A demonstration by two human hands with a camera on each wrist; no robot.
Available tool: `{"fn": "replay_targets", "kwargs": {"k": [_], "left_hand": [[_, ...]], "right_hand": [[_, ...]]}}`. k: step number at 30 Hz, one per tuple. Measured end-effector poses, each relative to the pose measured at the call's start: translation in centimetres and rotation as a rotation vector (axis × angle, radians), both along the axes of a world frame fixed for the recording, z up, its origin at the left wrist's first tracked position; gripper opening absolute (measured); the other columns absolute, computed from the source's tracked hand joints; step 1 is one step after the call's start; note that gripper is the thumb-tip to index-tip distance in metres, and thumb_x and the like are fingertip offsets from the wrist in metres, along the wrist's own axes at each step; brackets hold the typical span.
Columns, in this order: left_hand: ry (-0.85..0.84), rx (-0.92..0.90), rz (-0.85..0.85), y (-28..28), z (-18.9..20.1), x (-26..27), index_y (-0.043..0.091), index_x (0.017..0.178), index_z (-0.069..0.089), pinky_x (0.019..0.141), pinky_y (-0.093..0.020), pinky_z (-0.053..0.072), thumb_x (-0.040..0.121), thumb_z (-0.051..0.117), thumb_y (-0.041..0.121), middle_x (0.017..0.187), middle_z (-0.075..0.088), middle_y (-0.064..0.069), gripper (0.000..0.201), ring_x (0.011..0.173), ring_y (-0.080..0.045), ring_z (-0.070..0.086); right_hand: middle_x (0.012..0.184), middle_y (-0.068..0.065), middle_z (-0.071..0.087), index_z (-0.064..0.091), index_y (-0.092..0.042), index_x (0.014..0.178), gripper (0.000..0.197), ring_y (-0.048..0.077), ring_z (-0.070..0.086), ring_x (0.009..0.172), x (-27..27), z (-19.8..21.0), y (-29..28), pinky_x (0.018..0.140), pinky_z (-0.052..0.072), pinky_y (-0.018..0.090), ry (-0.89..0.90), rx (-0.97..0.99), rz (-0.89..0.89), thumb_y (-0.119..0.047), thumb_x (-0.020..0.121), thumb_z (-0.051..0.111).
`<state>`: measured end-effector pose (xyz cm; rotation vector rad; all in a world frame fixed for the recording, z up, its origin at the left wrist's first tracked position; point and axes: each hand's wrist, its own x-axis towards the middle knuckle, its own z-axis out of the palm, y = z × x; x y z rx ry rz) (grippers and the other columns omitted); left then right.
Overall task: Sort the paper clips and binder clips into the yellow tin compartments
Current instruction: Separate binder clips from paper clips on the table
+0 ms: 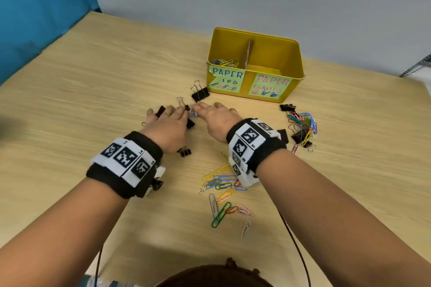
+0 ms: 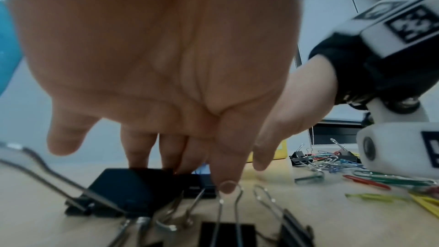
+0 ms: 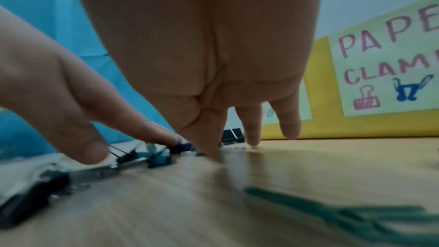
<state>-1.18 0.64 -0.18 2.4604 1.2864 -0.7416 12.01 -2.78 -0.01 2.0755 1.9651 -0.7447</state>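
Observation:
The yellow tin (image 1: 289, 53) stands at the back right, split by a cardboard divider (image 1: 249, 53). Its left compartment holds several paper clips (image 1: 224, 63); no clips show in the right one. My left hand (image 1: 170, 116) lies palm down with straight fingers over a cluster of black binder clips (image 2: 133, 185), fingertips touching them. My right hand (image 1: 210, 111) reaches in beside it, fingers straight, one fingertip on the table by a small blue clip (image 3: 180, 146). A larger binder clip (image 1: 200, 93) lies just beyond both hands.
Coloured paper clips (image 1: 224, 184) are scattered near my right wrist. A second heap of paper clips and binder clips (image 1: 302, 125) lies right of the tin's front. One binder clip (image 1: 184, 152) sits by my left wrist. A blue curtain (image 1: 35, 7) hangs at the left.

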Motion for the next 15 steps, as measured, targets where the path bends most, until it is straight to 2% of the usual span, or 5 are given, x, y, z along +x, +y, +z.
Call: {"fn": "replay_targets", "kwargs": {"k": [5, 8, 11, 13, 15], "left_hand": [[-0.027, 0.016, 0.054, 0.2, 0.2, -1.1, 0.014, 0.150, 0.003, 0.112, -0.063, -0.006, 0.095, 0.030, 0.022, 0.161, -0.005, -0.001, 0.062, 0.148, -0.028, -0.009], [-0.110, 0.061, 0.017, -0.1, 0.6, 0.2, 0.016, 0.150, 0.003, 0.113, -0.062, -0.004, 0.096, 0.033, 0.025, 0.161, -0.004, -0.001, 0.063, 0.148, -0.030, -0.006], [-0.171, 0.013, -0.050, -0.1, 0.5, 2.5, 0.021, 0.150, 0.000, 0.115, -0.060, -0.003, 0.095, 0.035, 0.019, 0.161, -0.005, 0.001, 0.066, 0.148, -0.027, -0.005], [-0.177, 0.000, -0.070, 0.4, 0.2, 3.6, 0.021, 0.150, 0.005, 0.115, -0.060, 0.000, 0.095, 0.036, 0.017, 0.161, 0.005, 0.001, 0.064, 0.148, -0.025, 0.005], [-0.231, 0.060, -0.073, 0.8, -0.3, 4.2, 0.017, 0.145, 0.028, 0.114, -0.057, 0.011, 0.095, 0.038, 0.015, 0.152, 0.034, -0.007, 0.051, 0.141, -0.026, 0.029]], "right_hand": [[0.161, -0.009, 0.006, 0.009, -0.025, 0.150, 0.079, 0.031, 0.013, 0.147, 1.9, -0.4, -0.4, 0.116, 0.022, 0.056, 0.017, -0.022, -0.064, 0.014, 0.084, 0.027], [0.160, -0.009, 0.011, 0.013, -0.024, 0.150, 0.078, 0.028, 0.020, 0.145, 2.8, -0.7, -0.7, 0.116, 0.025, 0.050, 0.077, -0.015, -0.074, 0.014, 0.083, 0.026], [0.160, -0.006, 0.013, 0.015, -0.021, 0.150, 0.074, 0.027, 0.020, 0.145, 2.9, -0.3, -1.1, 0.120, 0.018, 0.040, 0.110, -0.008, -0.080, 0.013, 0.086, 0.028], [0.160, -0.004, 0.016, 0.017, -0.019, 0.150, 0.070, 0.027, 0.020, 0.145, 3.1, -0.1, -1.4, 0.118, 0.015, 0.031, 0.141, -0.001, -0.102, 0.011, 0.088, 0.028], [0.156, 0.003, 0.028, 0.022, -0.024, 0.149, 0.069, 0.029, 0.027, 0.142, 3.4, 0.0, -1.6, 0.115, 0.022, 0.031, 0.169, 0.002, -0.131, 0.009, 0.088, 0.029]]}}
